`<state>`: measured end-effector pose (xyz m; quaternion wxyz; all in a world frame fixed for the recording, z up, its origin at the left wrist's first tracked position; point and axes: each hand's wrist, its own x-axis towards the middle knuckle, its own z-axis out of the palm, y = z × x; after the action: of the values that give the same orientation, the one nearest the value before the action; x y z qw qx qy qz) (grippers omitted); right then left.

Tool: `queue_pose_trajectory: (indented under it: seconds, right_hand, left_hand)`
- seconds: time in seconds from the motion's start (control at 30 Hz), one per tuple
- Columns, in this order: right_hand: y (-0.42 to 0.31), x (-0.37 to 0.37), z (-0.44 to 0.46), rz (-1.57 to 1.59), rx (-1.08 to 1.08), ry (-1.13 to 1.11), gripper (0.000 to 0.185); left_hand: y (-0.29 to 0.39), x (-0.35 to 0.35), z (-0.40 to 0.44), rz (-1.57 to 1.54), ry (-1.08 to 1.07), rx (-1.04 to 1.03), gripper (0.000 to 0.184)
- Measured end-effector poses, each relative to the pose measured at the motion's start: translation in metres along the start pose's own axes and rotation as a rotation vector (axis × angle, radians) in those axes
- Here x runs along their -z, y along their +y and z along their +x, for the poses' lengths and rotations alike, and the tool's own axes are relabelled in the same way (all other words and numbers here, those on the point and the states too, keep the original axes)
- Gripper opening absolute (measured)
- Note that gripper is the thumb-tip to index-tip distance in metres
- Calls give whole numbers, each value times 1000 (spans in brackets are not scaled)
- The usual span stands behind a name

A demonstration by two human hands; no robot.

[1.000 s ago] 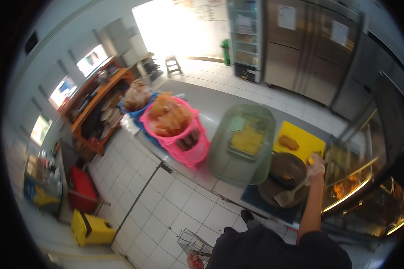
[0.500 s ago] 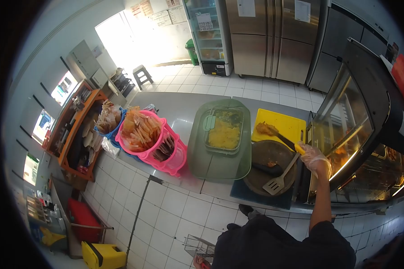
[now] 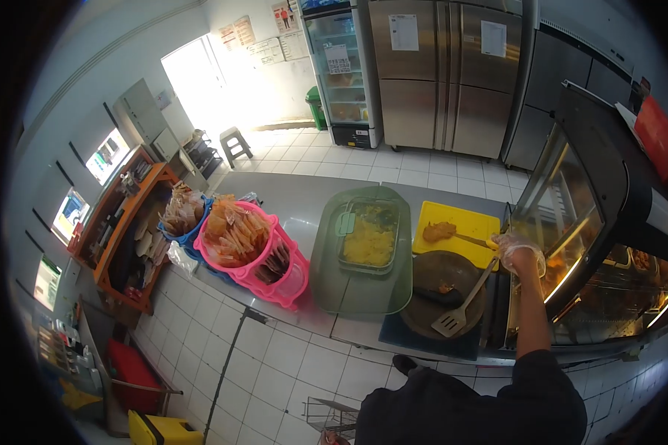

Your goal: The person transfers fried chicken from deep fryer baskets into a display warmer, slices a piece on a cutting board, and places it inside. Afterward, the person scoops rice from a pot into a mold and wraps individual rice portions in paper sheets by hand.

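Gloved in clear plastic, my right hand point(image 3: 518, 252) grips the yellow handle of a knife point(image 3: 471, 240) at the right edge of the yellow cutting board point(image 3: 482, 219). The blade reaches left to a brown fried piece point(image 3: 439, 231) on the board. Just below sits a round stone mortar point(image 3: 467, 274) holding a dark pestle point(image 3: 436, 295) and a slotted spatula point(image 3: 453, 319). My left hand point(image 3: 334, 439) shows at the bottom edge, closed by the handle of a wire basket point(image 3: 326, 415); most of it is cut off.
A green tub point(image 3: 326, 278) with a container of yellow food point(image 3: 369, 247) stands left of the board. Farther left are pink baskets point(image 3: 282, 285) of packets. A lit glass display case point(image 3: 564, 215) rises at the right. Steel refrigerators point(image 3: 408, 111) stand behind.
The blur has cleared as the view shifted. The knife went from upright-looking in my right hand to lying low over the board, its blade at the fried piece. My left hand sits lower in view.
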<state>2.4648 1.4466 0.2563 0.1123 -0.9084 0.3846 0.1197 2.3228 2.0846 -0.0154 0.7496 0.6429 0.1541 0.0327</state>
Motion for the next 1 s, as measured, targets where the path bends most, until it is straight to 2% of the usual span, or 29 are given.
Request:
queue_pose_trajectory:
  seconds: [0.03,0.1,0.13,0.17,0.2,0.23,0.3,0.37,0.43,0.5,0.57,0.7,0.73,0.8,1.0]
  right_hand:
    - [6,-2,-4,73,-31,6,33]
    - [41,-42,23,188,109,217,38]
    - [59,-63,36,232,186,316,42]
    - [46,-57,39,364,22,205,42]
    - [45,-64,43,414,-19,176,40]
    - [43,-72,48,464,-62,148,39]
    - [56,-124,108,387,104,273,33]
    - [52,-147,154,312,174,339,30]
    - [43,-168,176,252,125,318,30]
    - [48,-179,200,-160,258,65,29]
    - [44,-178,204,-248,237,-96,28]
    - [23,-157,191,203,-101,-217,25]
    - [20,-153,189,319,-187,-245,24]
    - [17,-158,195,278,-186,-166,26]
    - [6,-174,193,684,-243,-61,43]
  left_hand:
    - [0,-1,0,-130,31,133,17]
    - [-1,-1,7,-386,91,395,17]
    - [15,-15,3,-371,127,383,17]
    - [35,-29,-1,-347,169,372,18]
    - [56,-43,-5,-322,210,361,18]
    - [49,-40,-1,-273,182,345,17]
    - [35,-27,5,-79,79,233,16]
    - [24,-24,13,89,3,111,15]
    - [13,-16,15,238,-50,21,14]
    - [2,-8,18,332,-83,-35,14]
    - [-9,0,21,390,-110,-80,14]
    - [-41,29,23,418,-164,-212,15]
    - [-38,23,23,458,-156,-179,15]
    - [-27,7,26,492,-148,-120,15]
    - [-12,-10,25,537,-144,-46,16]
